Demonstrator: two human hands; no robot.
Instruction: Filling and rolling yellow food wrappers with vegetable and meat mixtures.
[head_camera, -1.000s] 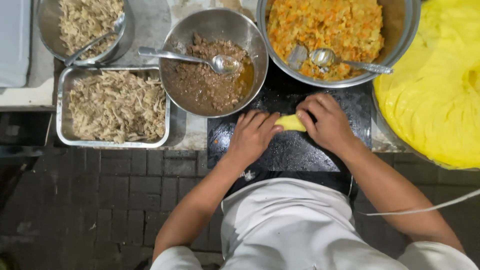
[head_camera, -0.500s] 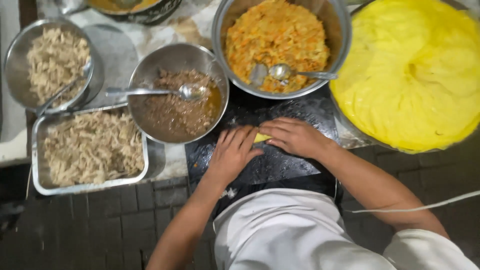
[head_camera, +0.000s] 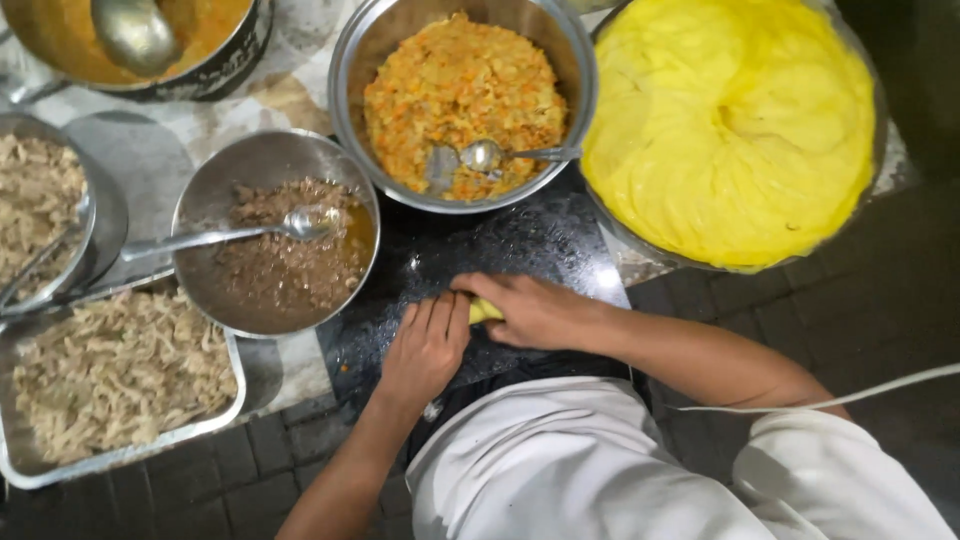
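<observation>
My left hand (head_camera: 425, 345) and right hand (head_camera: 530, 310) press flat over the dough (head_camera: 485, 311) between them; its long axis probably runs sideways.

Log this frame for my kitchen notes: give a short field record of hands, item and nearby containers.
left hand: flat on yellow dough piece, fingers together
right hand: covering dough piece from the right
yellow dough piece: small, mostly hidden between hands
surface: dark wet board
behind: orange filling bowl, minced meat bowl, each with spoon
right: yellow dough mass
</observation>
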